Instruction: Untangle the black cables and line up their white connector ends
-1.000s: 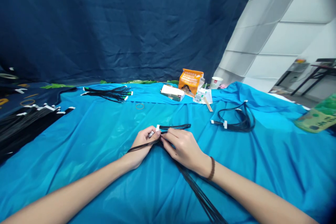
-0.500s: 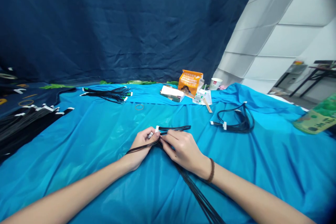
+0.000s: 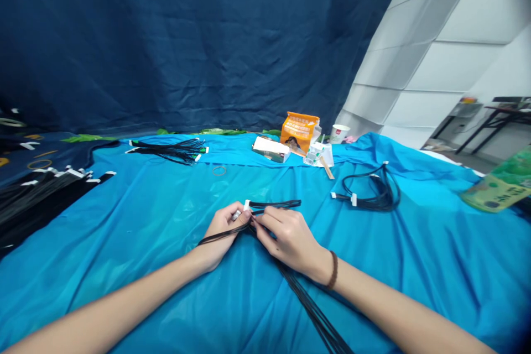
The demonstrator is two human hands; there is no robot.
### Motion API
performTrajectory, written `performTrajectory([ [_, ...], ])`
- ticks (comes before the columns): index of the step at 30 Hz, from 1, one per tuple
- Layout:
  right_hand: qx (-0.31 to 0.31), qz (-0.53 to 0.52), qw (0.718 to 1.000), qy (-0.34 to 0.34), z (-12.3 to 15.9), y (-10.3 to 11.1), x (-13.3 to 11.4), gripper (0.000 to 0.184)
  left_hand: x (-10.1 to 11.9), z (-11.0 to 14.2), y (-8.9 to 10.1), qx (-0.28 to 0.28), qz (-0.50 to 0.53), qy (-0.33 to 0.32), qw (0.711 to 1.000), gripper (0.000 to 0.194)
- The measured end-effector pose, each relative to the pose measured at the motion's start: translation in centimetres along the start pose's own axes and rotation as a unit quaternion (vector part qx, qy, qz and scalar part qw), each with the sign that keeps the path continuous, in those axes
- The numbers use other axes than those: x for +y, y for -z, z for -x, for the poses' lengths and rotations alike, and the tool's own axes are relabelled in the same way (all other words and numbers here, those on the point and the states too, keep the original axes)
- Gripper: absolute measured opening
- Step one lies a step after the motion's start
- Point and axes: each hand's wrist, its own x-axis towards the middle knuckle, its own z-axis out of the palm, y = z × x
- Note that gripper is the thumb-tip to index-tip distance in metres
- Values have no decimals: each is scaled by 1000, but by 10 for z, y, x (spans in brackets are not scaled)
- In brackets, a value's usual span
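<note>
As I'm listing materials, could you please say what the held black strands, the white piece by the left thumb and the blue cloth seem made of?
Black strands: probably plastic-coated wire, dark, smooth, faintly satin. White piece: likely rigid plastic, opaque and straight-edged, finish too small to judge. Blue cloth: perhaps synthetic fabric, softly folded with a faint sheen.

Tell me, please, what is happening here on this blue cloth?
A person is handling black cables with both bare hands. The left-hand grip holds them near a white connector, and the right-hand grip pinches them close beside it. Long strands run over the blue cloth toward the wearer. A looped bundle lies to the right, another bundle farther back left. The fingertips' exact work is too small to tell.
</note>
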Motion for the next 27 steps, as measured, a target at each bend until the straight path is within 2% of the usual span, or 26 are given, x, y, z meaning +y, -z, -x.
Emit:
performTrajectory([
  [19, 2, -1, 1000, 2, 0, 1, 1, 23, -4, 0, 1, 3, -3, -5, 1000, 29],
  [27, 38, -23, 999, -5, 0, 3, 3, 24, -2, -2, 2, 7, 84, 9, 996, 28],
])
